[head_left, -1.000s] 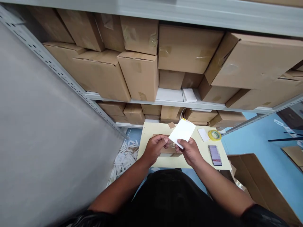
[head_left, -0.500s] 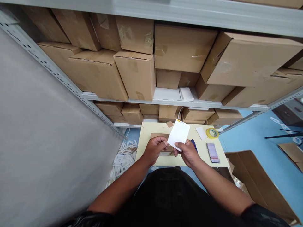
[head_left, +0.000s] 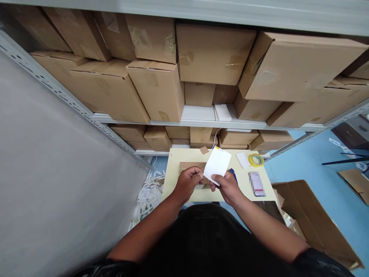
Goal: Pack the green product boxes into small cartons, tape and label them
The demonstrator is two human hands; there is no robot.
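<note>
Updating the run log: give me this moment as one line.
right hand: holds white card | left hand: fingers curled at its corner | below: yellow board | nearby: tape roll

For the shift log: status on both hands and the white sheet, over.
Right hand pinches white sheet by its lower edge. Left hand closed at the sheet's lower corner, grip unclear. Tape roll lies apart on the table.

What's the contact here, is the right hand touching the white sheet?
Touching. In the head view the right hand pinches the white sheet at its lower edge with its fingers, no gap showing.
</note>
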